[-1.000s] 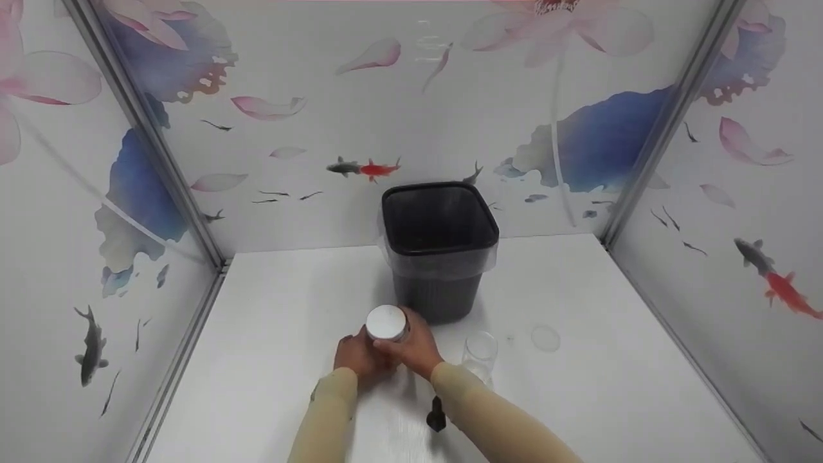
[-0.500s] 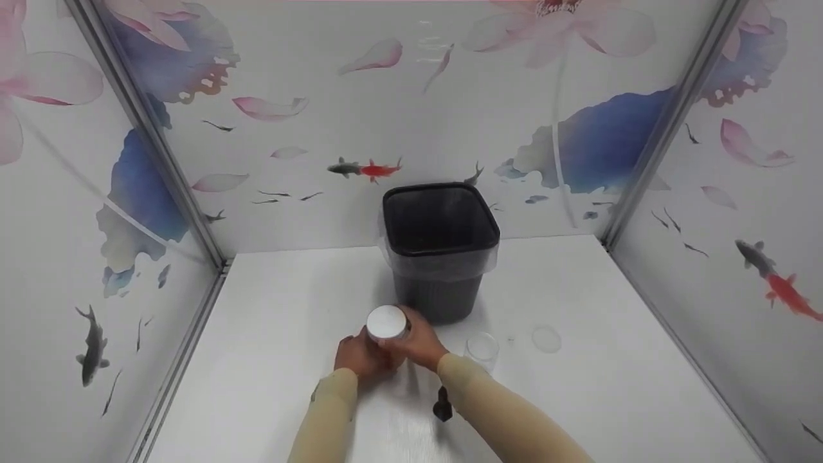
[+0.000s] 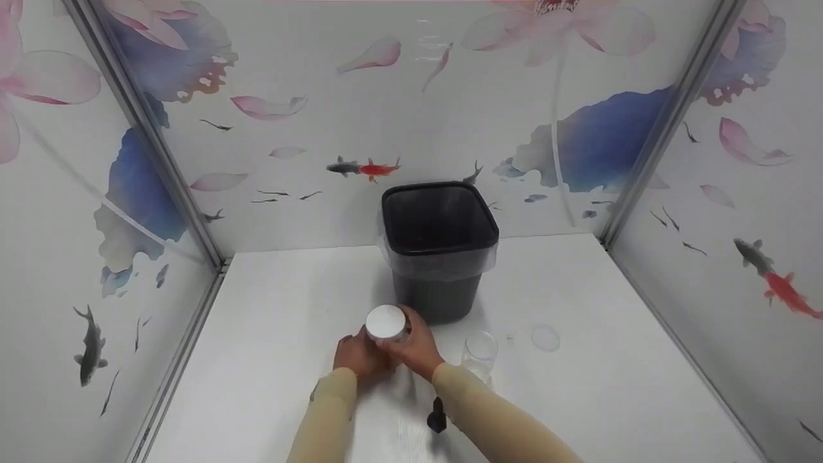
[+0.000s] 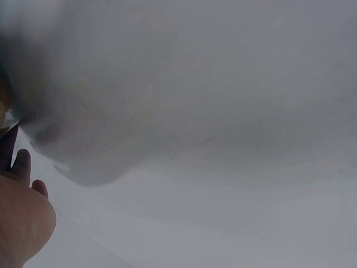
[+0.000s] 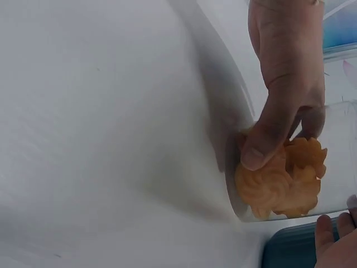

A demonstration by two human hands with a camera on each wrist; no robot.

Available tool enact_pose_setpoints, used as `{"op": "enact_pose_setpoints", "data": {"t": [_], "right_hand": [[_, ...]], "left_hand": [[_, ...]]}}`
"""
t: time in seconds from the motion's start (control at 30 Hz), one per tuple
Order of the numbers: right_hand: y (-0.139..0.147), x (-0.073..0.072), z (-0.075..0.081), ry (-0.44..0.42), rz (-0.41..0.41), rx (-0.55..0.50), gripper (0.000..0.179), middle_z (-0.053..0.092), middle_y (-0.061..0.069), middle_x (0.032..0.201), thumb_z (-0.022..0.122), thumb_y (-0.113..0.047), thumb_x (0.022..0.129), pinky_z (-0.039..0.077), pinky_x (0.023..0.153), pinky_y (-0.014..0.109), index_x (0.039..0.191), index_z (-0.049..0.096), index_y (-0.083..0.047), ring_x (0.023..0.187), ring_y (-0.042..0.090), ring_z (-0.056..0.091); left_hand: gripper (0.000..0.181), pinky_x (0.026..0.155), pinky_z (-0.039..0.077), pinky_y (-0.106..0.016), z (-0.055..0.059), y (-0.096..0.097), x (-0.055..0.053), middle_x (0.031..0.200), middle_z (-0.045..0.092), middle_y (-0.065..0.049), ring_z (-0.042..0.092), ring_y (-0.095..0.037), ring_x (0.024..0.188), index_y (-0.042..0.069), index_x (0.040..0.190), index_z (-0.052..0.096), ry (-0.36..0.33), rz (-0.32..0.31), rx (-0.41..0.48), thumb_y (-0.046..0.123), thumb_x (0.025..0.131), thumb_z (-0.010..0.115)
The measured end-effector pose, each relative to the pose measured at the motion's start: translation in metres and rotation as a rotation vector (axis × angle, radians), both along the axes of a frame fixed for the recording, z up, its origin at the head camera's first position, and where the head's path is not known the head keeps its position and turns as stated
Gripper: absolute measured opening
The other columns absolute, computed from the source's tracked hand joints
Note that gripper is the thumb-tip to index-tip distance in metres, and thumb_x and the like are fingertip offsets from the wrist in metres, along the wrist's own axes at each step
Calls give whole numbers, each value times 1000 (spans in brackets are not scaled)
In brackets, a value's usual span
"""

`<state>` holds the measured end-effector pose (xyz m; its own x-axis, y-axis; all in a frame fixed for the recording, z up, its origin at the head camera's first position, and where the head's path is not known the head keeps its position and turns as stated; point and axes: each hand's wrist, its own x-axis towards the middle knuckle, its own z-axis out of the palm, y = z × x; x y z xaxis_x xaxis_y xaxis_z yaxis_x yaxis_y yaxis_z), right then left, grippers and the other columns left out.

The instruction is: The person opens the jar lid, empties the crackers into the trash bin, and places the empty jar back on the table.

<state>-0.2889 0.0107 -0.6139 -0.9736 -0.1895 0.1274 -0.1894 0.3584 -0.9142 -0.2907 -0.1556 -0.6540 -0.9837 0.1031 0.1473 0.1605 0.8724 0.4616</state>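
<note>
A clear jar (image 5: 337,151) with a white lid (image 3: 386,321) stands between my two hands, in front of the bin. Swirled, golden cookies (image 5: 265,190) lie at its bottom in the right wrist view. With thumb and fingers curled round it, my left hand (image 3: 361,357) grips the lower part of the jar. My right hand (image 3: 418,347) holds the top at the lid, thumb in front and fingers round the far side. Only part of a hand (image 4: 25,223) shows at the left edge of the left wrist view.
A black bin (image 3: 437,289) with a clear liner stands behind the hands, near the back wall. Right of the right wrist stands an uncovered clear container (image 3: 480,354). Farther right a clear round disc (image 3: 545,338) lies on the white table (image 3: 611,386). Printed walls enclose three sides.
My right wrist and forearm shifted slightly right half a second ago, then came back left. The jar and my left hand have stayed in nearly the same place.
</note>
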Motion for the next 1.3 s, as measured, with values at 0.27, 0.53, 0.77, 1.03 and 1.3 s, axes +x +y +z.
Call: {"op": "enact_pose_setpoints", "data": {"t": [0.27,0.53,0.77,1.03,1.3], "right_hand": [[-3,3,-3,16,-30,-15,102,44,14,147,89,-47,70,30,112,50,150,39,-7,137,30,40],[2,-5,1,11,28,-15,97,47,14,145,88,-43,72,30,111,50,149,41,-6,135,30,42],[7,-11,8,8,108,4,94,44,13,149,86,-42,75,30,112,48,150,40,-8,138,29,39],[12,-8,9,44,87,21,93,44,13,149,85,-44,76,29,112,49,150,41,-8,138,29,39],[20,0,13,149,37,0,92,46,13,147,84,-45,77,30,111,49,149,41,-7,137,29,40]], "left_hand": [[93,106,36,-50,-2,0,0,119,68,-13,63,-29,108,3,139,52,-27,32,44,56,68,79],[90,102,40,-50,-3,-1,-1,114,70,-11,65,-28,103,4,138,52,11,0,31,57,71,78],[86,98,43,-49,-3,-2,-2,109,71,-9,66,-26,99,3,135,55,-1,-3,5,62,75,73],[88,100,40,-52,-4,-1,-2,114,69,-11,66,-27,98,2,137,53,-10,-21,26,59,74,75],[85,97,42,-53,-4,-4,-2,115,68,-11,66,-27,99,2,137,53,17,-49,24,49,72,82]]}}
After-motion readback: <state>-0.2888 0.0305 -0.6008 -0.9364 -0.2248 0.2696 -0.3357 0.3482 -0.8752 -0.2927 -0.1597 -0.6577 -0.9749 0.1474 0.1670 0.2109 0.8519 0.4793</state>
